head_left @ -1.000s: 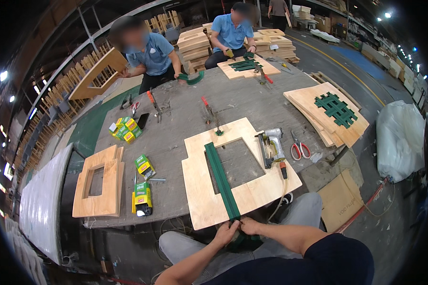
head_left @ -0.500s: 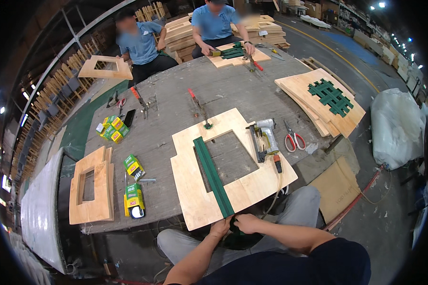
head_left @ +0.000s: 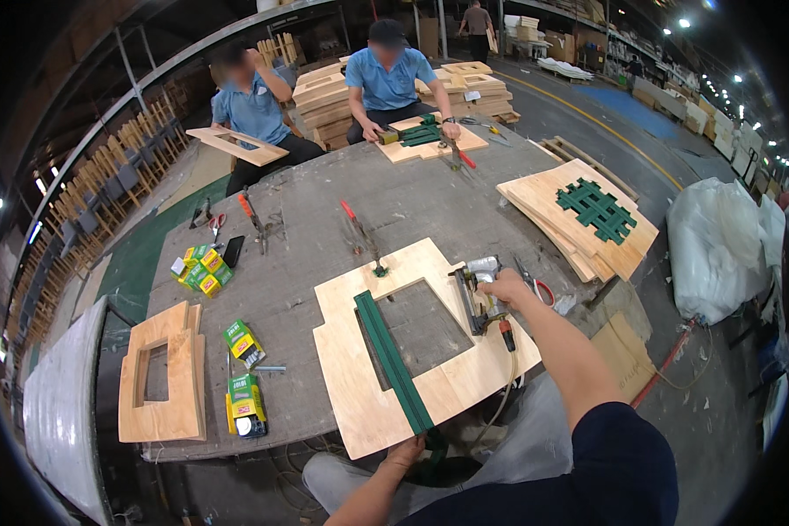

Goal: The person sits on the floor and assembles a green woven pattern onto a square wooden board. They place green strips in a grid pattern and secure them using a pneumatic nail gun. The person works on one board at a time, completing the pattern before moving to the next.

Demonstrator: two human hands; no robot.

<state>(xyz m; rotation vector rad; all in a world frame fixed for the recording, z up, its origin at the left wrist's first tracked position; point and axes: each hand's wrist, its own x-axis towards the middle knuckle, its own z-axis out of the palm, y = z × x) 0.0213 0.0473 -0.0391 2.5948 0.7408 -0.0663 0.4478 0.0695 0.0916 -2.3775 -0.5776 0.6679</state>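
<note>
A: Reaching over now — right hand (head_left: 502, 287) left the green strap (head_left: 393, 363) end and is wrapping around the staple gun (head_left: 480, 294) on the plywood frame (head_left: 416, 349).
B: Yep, left hand (head_left: 405, 452) still pinches the strap at the near edge. Looks like stapling time.

Green boxes (head_left: 201, 266); red-handled scissors (head_left: 535, 285); white sack (head_left: 717, 245).

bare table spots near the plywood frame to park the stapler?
Bare grey table lies between the plywood frame and the small green boxes, and beyond the orange-handled clamp. Crowded: right of the frame, where the right hand grips the staple gun beside scissors.
</note>
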